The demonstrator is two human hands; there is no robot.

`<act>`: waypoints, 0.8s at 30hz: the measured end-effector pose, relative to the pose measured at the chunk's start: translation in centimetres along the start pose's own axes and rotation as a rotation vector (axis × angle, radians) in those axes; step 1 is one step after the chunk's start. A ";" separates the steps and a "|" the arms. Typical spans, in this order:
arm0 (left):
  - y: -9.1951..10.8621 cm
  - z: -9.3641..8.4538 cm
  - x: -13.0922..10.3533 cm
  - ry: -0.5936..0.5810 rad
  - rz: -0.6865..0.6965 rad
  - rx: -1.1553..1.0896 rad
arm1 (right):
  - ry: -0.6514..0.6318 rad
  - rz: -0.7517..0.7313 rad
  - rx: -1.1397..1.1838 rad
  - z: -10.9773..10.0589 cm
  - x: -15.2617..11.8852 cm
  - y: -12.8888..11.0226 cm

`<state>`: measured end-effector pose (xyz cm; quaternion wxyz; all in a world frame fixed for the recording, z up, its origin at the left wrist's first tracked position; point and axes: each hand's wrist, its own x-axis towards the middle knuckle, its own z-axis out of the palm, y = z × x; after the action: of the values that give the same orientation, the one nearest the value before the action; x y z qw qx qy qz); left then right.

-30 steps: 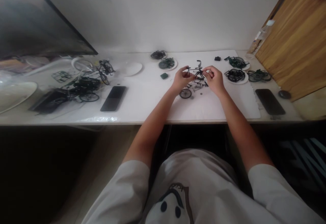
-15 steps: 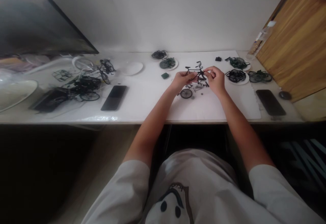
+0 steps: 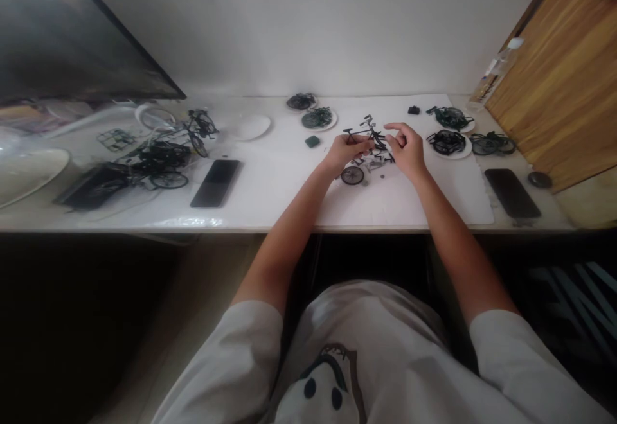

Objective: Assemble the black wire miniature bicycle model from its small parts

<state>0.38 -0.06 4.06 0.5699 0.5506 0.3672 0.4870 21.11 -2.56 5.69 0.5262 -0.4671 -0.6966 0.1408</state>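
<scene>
My left hand (image 3: 348,153) grips a small black model bicycle frame (image 3: 361,133) with a saddle and handlebars, its fingers closed around the lower part. Just right of the frame is my right hand (image 3: 405,149), thumb and forefinger apart with a gap between them. No part shows between those fingers. Below the hands, a loose model wheel (image 3: 352,175) lies on the white sheet (image 3: 405,202). Several small grey and black parts (image 3: 375,164) are scattered beside it, partly hidden by the hands.
Plates of dark bicycle parts stand behind (image 3: 318,117) and to the right (image 3: 449,144). Assembled model bicycles (image 3: 164,154) crowd the left. Phones lie left (image 3: 215,183) and right (image 3: 511,193). A bottle (image 3: 496,74) leans near the wooden board (image 3: 563,83); a green block (image 3: 312,142) sits left of my hands.
My right thumb and forefinger have opened and come off the bicycle frame. The frame has tilted and shifted slightly left in my left hand.
</scene>
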 end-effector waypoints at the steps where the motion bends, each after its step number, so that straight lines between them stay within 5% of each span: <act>1: 0.0 0.0 0.1 0.025 0.010 0.004 | 0.009 0.007 -0.005 0.0 0.0 0.0; 5: 0.2 -0.2 0.3 0.160 0.064 0.031 | -0.033 0.056 -0.031 0.0 -0.1 0.1; 10: 0.5 -0.5 0.4 0.290 0.108 0.052 | -0.306 0.068 -0.022 0.8 -0.7 0.1; 14: 0.6 -0.5 0.4 0.326 0.126 0.057 | -0.502 0.072 0.042 1.8 -1.8 -0.8; 24: 0.9 -0.2 0.2 0.310 0.114 0.086 | -0.649 0.003 -0.218 2.2 -2.8 -3.0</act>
<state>0.10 0.10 4.93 0.4539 0.5126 0.4394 0.5815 17.76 -5.75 5.19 0.2239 -0.4522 -0.8380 0.2078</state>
